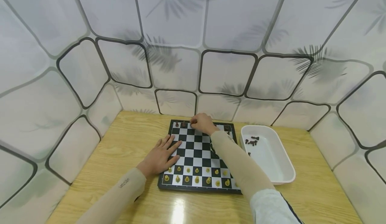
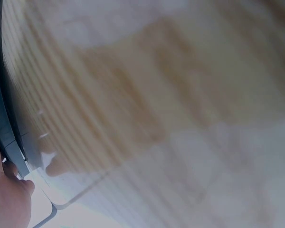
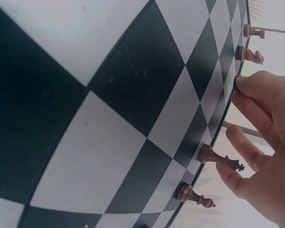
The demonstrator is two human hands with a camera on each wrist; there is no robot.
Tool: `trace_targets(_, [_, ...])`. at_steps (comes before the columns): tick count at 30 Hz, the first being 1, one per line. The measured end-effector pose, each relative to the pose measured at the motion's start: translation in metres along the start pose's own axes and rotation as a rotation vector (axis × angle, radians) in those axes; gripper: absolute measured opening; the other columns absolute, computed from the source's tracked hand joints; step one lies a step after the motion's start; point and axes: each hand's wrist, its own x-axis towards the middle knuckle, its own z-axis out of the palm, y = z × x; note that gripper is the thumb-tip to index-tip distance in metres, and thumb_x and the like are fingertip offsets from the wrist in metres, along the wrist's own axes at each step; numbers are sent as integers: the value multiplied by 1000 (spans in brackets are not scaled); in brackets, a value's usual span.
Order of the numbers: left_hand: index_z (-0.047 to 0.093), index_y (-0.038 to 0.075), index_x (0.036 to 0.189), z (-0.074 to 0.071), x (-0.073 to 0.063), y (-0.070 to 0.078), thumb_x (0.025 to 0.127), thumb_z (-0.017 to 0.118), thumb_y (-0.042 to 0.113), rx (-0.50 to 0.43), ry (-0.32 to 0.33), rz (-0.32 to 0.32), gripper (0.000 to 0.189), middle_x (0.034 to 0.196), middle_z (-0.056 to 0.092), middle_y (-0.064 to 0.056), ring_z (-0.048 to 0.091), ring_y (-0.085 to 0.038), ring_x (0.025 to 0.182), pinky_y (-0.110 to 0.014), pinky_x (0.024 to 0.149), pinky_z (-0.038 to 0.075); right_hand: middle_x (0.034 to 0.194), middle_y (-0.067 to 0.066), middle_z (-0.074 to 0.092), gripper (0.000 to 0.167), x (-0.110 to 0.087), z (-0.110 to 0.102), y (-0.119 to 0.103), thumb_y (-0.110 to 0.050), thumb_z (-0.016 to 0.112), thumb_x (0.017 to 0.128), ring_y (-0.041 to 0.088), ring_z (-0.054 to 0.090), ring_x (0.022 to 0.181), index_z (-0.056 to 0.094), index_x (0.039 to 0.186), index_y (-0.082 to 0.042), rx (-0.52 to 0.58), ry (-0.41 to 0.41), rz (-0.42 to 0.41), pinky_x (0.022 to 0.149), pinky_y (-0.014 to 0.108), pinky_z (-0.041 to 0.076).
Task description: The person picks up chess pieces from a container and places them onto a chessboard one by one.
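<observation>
A black-and-white chessboard [image 1: 189, 145] lies on the wooden table. My right hand [image 1: 202, 122] is over its far row; in the right wrist view, thumb and index finger pinch a dark brown chess piece [image 3: 236, 83], mostly hidden, its base at the board. A brown knight [image 3: 250, 55] and a rook [image 3: 254, 32] stand to one side of the pinched piece. On the other side, a king [image 3: 221, 157] by my lower fingers and a bishop [image 3: 194, 195] stand upright. My left hand [image 1: 159, 155] rests with spread fingers on the board's left edge.
Yellow pieces [image 1: 197, 179] stand in two rows along the near side. Right of the board is a white plastic tub [image 1: 271, 157] with several brown pieces [image 1: 252, 141] lying inside. A patterned curtain [image 1: 178, 66] hangs behind the table [image 1: 120, 143]. My right forearm covers part of the board.
</observation>
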Motion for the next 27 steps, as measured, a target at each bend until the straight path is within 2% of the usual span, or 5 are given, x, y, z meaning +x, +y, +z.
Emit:
trace_targets(10, [26,26,169,1,1,1,110,31,62,4,-13,-5,69,176,16,-17,13,-40,164,-63,130,22,116,1,79,18,1,4,4,-24,72,102,22,72,108,81,114,-16,13,-23,30,108,51,50])
trace_targets(19, [26,27,169,2,2,1,110,31,62,2,-12,-12,69,176,16,-16,13,-39,164,-63,130,22,116,1,79,17,1,4,5,-25,71,102,22,71,108,81,114,-17,-1,-16,22,107,52,51])
trace_targets(27, [27,26,169,1,1,0,110,32,62,3,-16,-22,69,177,16,-17,13,-39,164,-63,130,21,127,10,75,31,-2,-3,2,-18,70,102,27,70,120,74,131,-10,86,-8,14,103,44,57])
